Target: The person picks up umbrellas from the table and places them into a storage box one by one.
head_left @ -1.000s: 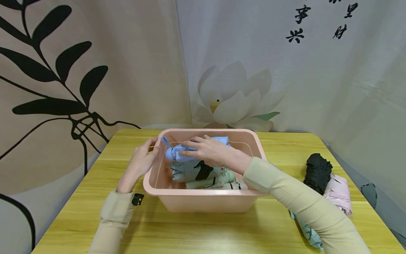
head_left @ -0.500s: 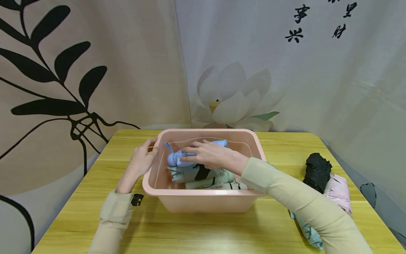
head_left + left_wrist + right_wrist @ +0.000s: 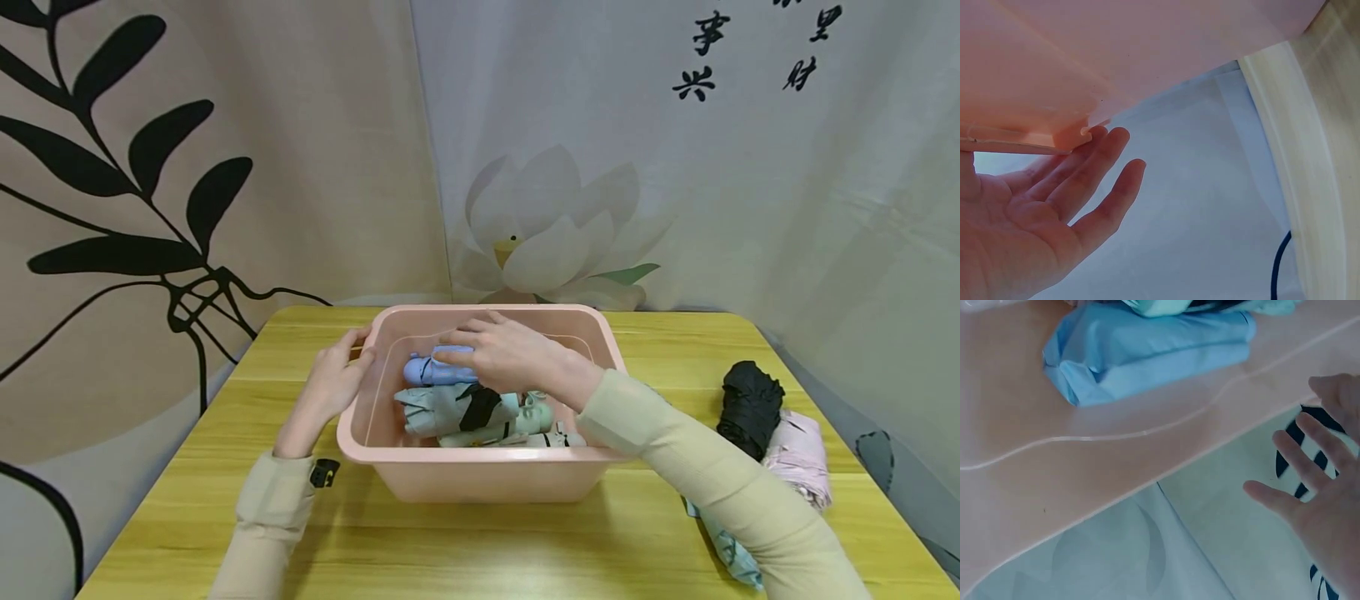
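A pink plastic basin (image 3: 487,479) stands mid-table with several folded umbrellas lying side by side in it. My left hand (image 3: 339,375) holds its left rim, thumb over the edge; in the left wrist view the fingers (image 3: 1107,153) lie against the underside. My right hand (image 3: 513,354) hovers inside the basin, fingers spread, above the blue folded umbrella (image 3: 442,371), and hides its right end. In the right wrist view this hand (image 3: 1329,512) holds nothing. In front of the blue one lie a grey-green umbrella (image 3: 438,411) with a black band, a mint one (image 3: 472,436) and a white one (image 3: 543,440).
On the wooden table (image 3: 480,550) at right lie a black folded umbrella (image 3: 750,408), a pale pink one (image 3: 798,458) and a teal one (image 3: 735,554), partly under the right sleeve. A printed curtain (image 3: 570,125) hangs behind the table.
The blue umbrella has come down into the basin behind the grey-green one, and its strap loop no longer sticks up. My right hand has lifted off it. The left hand has stayed put.
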Demonstrator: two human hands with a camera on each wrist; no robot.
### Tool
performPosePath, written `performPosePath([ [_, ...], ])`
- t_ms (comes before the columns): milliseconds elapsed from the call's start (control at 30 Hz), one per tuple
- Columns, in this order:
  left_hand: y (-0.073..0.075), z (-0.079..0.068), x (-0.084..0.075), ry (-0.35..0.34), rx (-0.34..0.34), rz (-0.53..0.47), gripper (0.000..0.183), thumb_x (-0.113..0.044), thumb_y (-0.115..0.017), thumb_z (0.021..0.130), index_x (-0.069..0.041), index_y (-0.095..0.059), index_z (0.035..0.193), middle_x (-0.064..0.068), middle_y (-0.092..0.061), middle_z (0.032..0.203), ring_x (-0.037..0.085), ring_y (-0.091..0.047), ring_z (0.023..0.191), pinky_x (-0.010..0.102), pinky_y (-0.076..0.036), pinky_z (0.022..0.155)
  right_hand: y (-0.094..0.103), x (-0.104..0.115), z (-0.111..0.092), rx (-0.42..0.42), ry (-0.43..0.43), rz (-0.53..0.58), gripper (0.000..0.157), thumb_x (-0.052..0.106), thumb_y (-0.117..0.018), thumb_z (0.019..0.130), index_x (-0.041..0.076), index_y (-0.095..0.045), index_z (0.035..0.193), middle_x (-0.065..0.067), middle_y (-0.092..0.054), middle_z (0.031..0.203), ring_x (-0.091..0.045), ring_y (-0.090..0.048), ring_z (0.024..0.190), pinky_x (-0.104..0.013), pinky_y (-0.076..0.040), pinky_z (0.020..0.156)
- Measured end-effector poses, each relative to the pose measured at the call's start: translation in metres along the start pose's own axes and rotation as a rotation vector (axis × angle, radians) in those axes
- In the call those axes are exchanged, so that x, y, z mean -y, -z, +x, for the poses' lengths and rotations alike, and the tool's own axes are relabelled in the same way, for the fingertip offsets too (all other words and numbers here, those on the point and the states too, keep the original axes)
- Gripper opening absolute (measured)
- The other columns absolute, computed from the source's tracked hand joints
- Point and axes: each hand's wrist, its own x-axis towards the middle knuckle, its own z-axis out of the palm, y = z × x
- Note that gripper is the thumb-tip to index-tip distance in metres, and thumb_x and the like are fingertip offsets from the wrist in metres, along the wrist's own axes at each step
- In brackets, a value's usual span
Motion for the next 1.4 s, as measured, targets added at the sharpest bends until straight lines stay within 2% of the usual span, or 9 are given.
performPosePath([
  [200, 0.0, 0.0, 0.0, -0.003, 0.0, -0.001, 0.05, -0.023, -0.039, 0.1, 0.0, -0.036, 0.144, 0.026, -0.046, 0.14, 0.042, -0.045, 0.129, 0.054, -0.041, 0.104, 0.013, -0.006, -0.013, -0.065, -0.064, 0.075, 0.051, 0.012, -0.052, 0.091, 0.023, -0.046, 0.141, 0.001, -0.052, 0.141, -0.024, -0.048, 0.13, -0.05, -0.043, 0.104],
  [500, 0.0, -0.001, -0.002, -0.002, 0.001, 0.001, 0.05, -0.024, -0.039, 0.1, 0.0, -0.036, 0.144, 0.027, -0.046, 0.141, 0.042, -0.045, 0.129, 0.054, -0.04, 0.105, 0.036, -0.022, -0.038, -0.196, -0.129, 0.156, 0.05, 0.009, -0.06, 0.088, 0.013, -0.051, 0.137, -0.008, -0.055, 0.136, -0.028, -0.054, 0.122, -0.047, -0.045, 0.101],
  [867, 0.0, 0.0, 0.0, -0.009, -0.002, 0.006, 0.049, -0.023, -0.039, 0.1, 0.0, -0.036, 0.143, 0.027, -0.047, 0.14, 0.042, -0.046, 0.128, 0.054, -0.041, 0.105, 0.046, -0.03, -0.076, -0.215, -0.248, 0.205, 0.047, 0.015, -0.063, 0.09, 0.013, -0.052, 0.136, -0.009, -0.055, 0.137, -0.029, -0.052, 0.124, -0.048, -0.042, 0.105],
  [1067, 0.0, -0.001, 0.001, -0.009, 0.0, 0.002, 0.049, -0.023, -0.038, 0.1, 0.0, -0.036, 0.144, 0.026, -0.046, 0.14, 0.042, -0.046, 0.128, 0.054, -0.041, 0.105, 0.045, -0.036, -0.104, -0.242, -0.332, 0.21, 0.046, 0.013, -0.062, 0.09, 0.01, -0.053, 0.135, -0.014, -0.054, 0.136, -0.034, -0.052, 0.124, -0.051, -0.043, 0.103],
  [1267, 0.0, 0.0, 0.002, -0.009, 0.001, -0.005, 0.049, -0.022, -0.039, 0.101, 0.0, -0.036, 0.144, 0.026, -0.046, 0.141, 0.042, -0.047, 0.128, 0.054, -0.042, 0.104, 0.036, -0.033, -0.139, -0.264, -0.485, 0.263, 0.048, 0.008, -0.064, 0.087, 0.008, -0.053, 0.134, -0.016, -0.054, 0.134, -0.037, -0.054, 0.119, -0.054, -0.047, 0.095],
  [1400, 0.0, 0.001, 0.002, -0.009, 0.002, -0.005, 0.049, -0.022, -0.039, 0.1, 0.0, -0.035, 0.144, 0.026, -0.046, 0.141, 0.042, -0.046, 0.128, 0.054, -0.042, 0.104, 0.025, -0.028, -0.161, -0.238, -0.589, 0.292, 0.048, 0.008, -0.064, 0.087, 0.005, -0.052, 0.134, -0.019, -0.052, 0.134, -0.039, -0.052, 0.119, -0.055, -0.047, 0.093],
])
